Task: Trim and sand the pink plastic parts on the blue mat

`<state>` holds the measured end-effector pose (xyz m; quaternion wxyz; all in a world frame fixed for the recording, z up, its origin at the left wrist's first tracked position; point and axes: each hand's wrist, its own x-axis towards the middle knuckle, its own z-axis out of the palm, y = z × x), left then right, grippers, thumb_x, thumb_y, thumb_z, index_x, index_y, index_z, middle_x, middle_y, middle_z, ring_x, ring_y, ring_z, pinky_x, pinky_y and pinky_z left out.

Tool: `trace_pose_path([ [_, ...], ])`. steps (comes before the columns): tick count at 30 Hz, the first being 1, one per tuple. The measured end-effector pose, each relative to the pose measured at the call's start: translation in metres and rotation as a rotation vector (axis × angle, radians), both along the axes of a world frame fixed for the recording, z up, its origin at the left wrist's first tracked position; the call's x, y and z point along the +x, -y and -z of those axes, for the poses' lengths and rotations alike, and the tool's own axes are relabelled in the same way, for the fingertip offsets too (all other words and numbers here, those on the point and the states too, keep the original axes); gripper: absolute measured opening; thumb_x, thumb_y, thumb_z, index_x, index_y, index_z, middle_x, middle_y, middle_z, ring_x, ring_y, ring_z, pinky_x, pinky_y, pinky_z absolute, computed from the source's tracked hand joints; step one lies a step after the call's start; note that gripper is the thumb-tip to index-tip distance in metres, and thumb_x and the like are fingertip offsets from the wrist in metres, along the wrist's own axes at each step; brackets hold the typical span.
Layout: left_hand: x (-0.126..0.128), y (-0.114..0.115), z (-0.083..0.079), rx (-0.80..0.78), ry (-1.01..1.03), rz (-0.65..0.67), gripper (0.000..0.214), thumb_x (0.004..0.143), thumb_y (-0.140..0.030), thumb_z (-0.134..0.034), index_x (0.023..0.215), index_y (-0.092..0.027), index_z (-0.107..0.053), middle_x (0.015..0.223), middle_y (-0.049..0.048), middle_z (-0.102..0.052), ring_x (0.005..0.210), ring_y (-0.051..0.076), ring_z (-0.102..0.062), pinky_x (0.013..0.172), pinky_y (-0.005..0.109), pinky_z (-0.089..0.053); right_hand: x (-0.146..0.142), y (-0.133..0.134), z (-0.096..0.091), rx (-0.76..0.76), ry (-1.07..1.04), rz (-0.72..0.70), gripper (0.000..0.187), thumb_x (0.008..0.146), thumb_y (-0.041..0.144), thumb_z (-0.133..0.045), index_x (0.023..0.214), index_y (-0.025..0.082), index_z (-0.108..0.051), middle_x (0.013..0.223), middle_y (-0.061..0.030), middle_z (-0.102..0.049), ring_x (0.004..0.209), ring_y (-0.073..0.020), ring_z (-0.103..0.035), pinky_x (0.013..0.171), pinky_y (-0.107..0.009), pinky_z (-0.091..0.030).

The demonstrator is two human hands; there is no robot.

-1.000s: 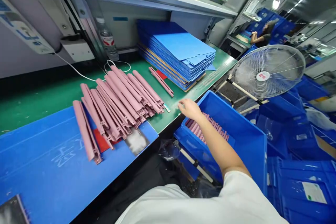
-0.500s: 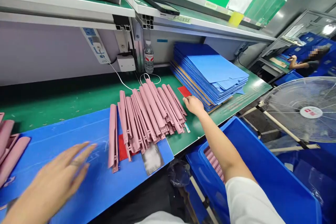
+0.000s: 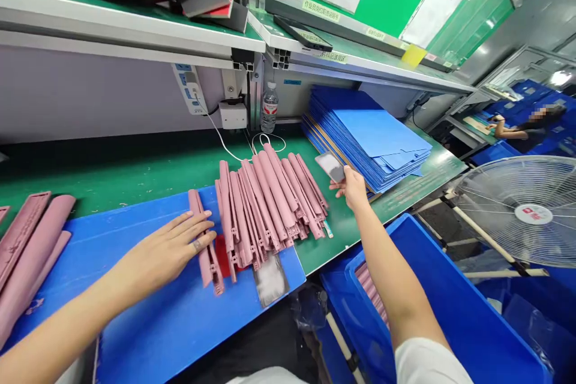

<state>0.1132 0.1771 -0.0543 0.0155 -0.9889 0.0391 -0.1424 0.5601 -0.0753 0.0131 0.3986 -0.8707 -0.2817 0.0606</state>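
My left hand (image 3: 173,246) lies flat with fingers stretched out on the blue mat (image 3: 148,312), its fingertips touching the nearest pink plastic strip (image 3: 204,252). A fanned pile of several pink strips (image 3: 270,201) lies just right of it. My right hand (image 3: 352,187) is raised over the green bench, pinching a small flat grey pad (image 3: 330,167) tilted up, next to the stack of blue corrugated sheets (image 3: 373,138).
More pink strips (image 3: 27,240) lie at the far left. A blue crate (image 3: 450,312) with pink strips stands below the bench edge. A fan (image 3: 522,210) is at right. A water bottle (image 3: 269,108) and cable stand at the back. Another person works far right.
My right hand has picked the small pad up off the bench; its red side no longer shows. My left hand moved in and settled on the nearest pink strip. The view tilted up.
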Motion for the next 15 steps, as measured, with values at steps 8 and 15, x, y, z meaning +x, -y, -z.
trace_pose_path([
  [8,0.046,0.032,-0.023,0.044,-0.11,0.04,0.038,0.104,-0.008,-0.052,0.128,-0.018,-0.081,0.125,0.0178,-0.078,0.118,0.03,-0.073,0.112,0.048,-0.055,-0.111,0.094,-0.024,0.286,0.14,0.035,0.056,0.096,0.079,-0.068,0.092,0.023,-0.064,0.067,0.0021,-0.068,0.052,-0.0161,-0.065,0.052,-0.028,-0.056],
  [15,0.043,0.057,-0.048,0.048,-0.103,-0.045,0.04,0.11,-0.017,-0.052,0.142,-0.021,-0.076,0.11,0.0161,-0.073,0.105,0.03,-0.067,0.099,0.045,-0.052,-0.202,0.134,0.019,-0.123,0.628,-0.506,0.029,0.113,0.04,-0.061,0.096,0.02,-0.073,0.106,-0.0128,-0.086,0.086,-0.0208,-0.082,0.079,-0.03,-0.062],
])
